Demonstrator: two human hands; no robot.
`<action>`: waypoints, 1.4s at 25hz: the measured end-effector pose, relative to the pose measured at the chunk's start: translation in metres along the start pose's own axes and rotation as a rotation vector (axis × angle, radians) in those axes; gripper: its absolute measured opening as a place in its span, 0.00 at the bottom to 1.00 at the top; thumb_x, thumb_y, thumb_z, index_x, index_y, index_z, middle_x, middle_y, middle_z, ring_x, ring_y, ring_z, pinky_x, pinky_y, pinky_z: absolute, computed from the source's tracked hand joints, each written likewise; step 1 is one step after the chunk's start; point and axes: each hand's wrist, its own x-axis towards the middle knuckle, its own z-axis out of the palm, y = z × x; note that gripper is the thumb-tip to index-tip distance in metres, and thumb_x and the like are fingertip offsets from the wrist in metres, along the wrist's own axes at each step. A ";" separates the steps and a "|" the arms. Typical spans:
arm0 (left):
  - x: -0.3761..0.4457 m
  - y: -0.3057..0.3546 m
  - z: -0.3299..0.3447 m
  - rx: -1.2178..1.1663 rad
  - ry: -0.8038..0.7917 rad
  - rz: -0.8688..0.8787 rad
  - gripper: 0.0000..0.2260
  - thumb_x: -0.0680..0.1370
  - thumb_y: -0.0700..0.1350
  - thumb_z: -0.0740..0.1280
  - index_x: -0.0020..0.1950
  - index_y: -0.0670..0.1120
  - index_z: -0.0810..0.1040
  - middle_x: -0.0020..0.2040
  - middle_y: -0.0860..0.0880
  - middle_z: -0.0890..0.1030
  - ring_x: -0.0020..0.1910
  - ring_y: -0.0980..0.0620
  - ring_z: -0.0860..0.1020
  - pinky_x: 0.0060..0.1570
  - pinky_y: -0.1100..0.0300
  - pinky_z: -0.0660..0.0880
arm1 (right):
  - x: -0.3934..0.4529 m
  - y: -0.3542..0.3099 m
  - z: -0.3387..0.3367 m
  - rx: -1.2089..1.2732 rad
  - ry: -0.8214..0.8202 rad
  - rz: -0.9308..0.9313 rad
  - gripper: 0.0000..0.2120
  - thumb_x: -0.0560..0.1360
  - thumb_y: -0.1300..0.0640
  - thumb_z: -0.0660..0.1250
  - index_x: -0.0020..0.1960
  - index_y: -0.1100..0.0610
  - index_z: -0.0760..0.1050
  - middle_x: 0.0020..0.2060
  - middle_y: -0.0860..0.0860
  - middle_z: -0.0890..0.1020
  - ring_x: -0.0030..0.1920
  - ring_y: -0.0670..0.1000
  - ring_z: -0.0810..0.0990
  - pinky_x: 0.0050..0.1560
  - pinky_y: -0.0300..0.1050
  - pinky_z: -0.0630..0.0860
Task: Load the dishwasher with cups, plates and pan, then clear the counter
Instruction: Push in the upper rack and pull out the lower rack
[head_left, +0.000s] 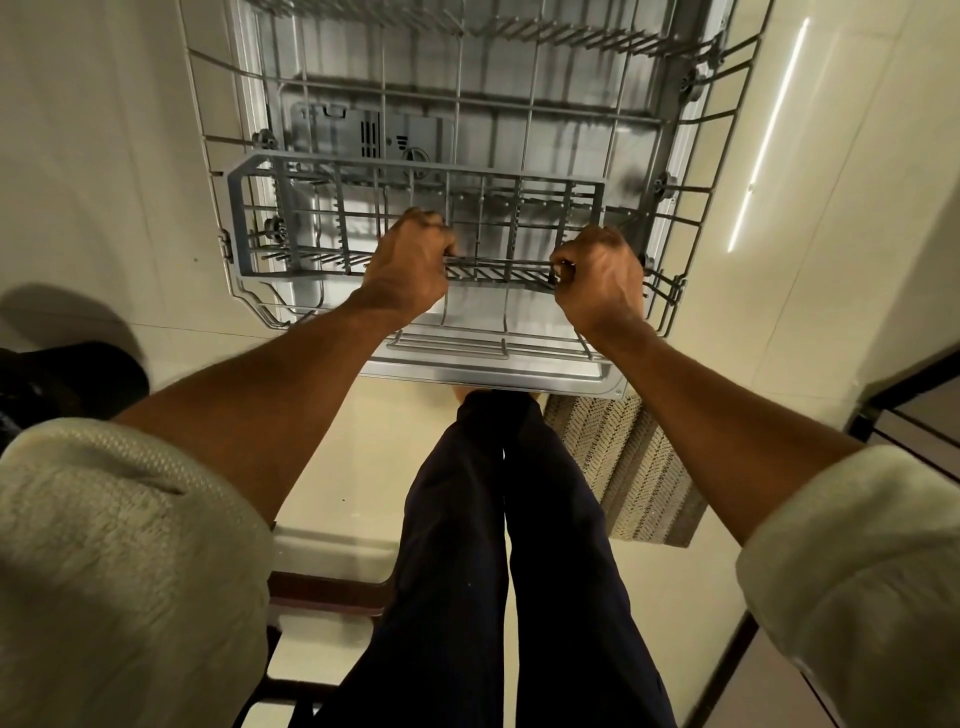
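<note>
Both hands, left (408, 265) and right (597, 278), grip cutlery basket (270, 176) rim.

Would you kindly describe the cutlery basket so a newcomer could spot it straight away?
Start at the open dishwasher's pulled-out wire rack. The cutlery basket is the long grey plastic grid lying across its front, with the left hand and right hand gripping its near edge. Unlike the thin wire rack, its bars are thick moulded plastic.

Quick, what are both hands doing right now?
Left hand: closed, gripping the front rail of the cutlery basket.
Right hand: closed, gripping the same rail.
</note>
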 end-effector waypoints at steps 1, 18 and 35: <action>0.000 0.000 0.001 0.001 -0.005 -0.004 0.12 0.71 0.31 0.72 0.53 0.41 0.84 0.50 0.45 0.82 0.54 0.46 0.77 0.56 0.54 0.77 | 0.001 0.000 0.001 0.007 -0.007 0.003 0.10 0.71 0.68 0.73 0.47 0.55 0.85 0.43 0.52 0.84 0.46 0.54 0.81 0.42 0.49 0.81; -0.017 0.005 -0.020 0.016 -0.054 -0.070 0.17 0.71 0.31 0.71 0.58 0.41 0.83 0.57 0.44 0.81 0.60 0.45 0.75 0.61 0.55 0.74 | -0.011 -0.010 -0.012 0.006 -0.070 0.062 0.19 0.67 0.70 0.68 0.56 0.58 0.82 0.50 0.55 0.84 0.50 0.58 0.81 0.47 0.54 0.83; -0.187 0.078 -0.167 -0.014 0.095 -0.189 0.36 0.78 0.43 0.62 0.81 0.40 0.47 0.82 0.42 0.46 0.81 0.46 0.45 0.79 0.53 0.44 | -0.108 -0.195 -0.164 -0.172 -0.248 -0.244 0.35 0.80 0.56 0.60 0.82 0.60 0.49 0.81 0.57 0.51 0.81 0.56 0.49 0.80 0.54 0.50</action>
